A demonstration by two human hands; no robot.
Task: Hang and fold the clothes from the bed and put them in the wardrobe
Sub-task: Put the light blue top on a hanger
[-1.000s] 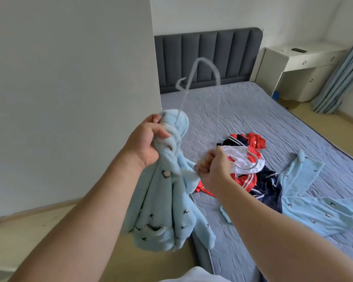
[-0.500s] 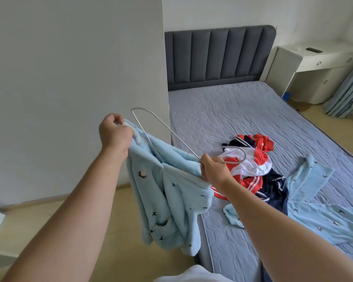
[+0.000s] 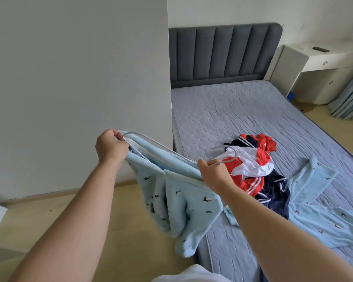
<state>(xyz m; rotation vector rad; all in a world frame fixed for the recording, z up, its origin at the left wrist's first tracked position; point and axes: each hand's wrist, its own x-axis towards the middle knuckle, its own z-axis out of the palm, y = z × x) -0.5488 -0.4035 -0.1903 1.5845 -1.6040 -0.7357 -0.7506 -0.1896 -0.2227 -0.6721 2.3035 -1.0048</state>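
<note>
The bed (image 3: 243, 110) holds a red-and-navy pile (image 3: 255, 171) and a blue garment (image 3: 322, 210). Beside it hangs the pyjama top (image 3: 171, 196) — stretched between both fists. Left hand (image 3: 110, 147) grips fabric and the hanger (image 3: 161, 144) end; right hand (image 3: 213, 174) clenches its hook end. Best keep tension, seating each shoulder evenly.
</note>
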